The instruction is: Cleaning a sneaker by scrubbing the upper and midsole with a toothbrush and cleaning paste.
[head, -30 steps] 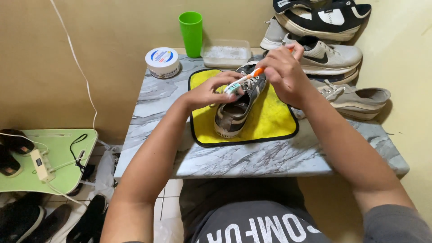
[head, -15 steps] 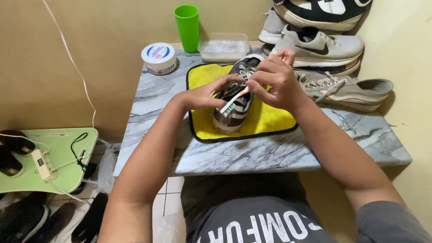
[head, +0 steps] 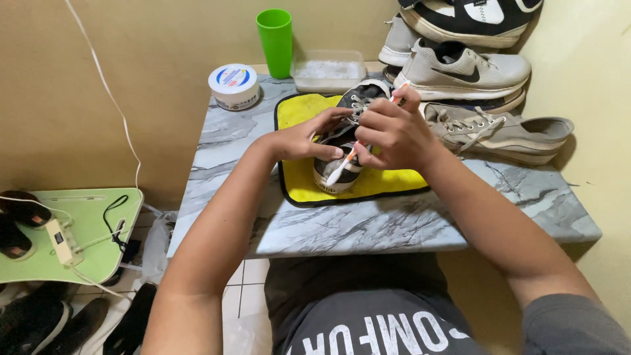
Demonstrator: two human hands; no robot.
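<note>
The left hand (head: 309,139) grips the side of a dark sneaker (head: 345,135) lying on a yellow cloth (head: 388,181) on the marble counter (head: 368,223). The right hand (head: 391,131) closes around a white toothbrush (head: 342,167), its head seemingly against the toe. A green cup (head: 275,41) stands well behind.

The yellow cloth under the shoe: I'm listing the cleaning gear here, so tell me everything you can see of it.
The yellow cloth is a soft-looking rectangular mat with a dark edge, spread flat on the marble-patterned table. A dark sneaker with white laces and a white sole lies on its middle, hiding much of it. The left hand steadies the sneaker above the cloth; the right hand holds a toothbrush.
</note>
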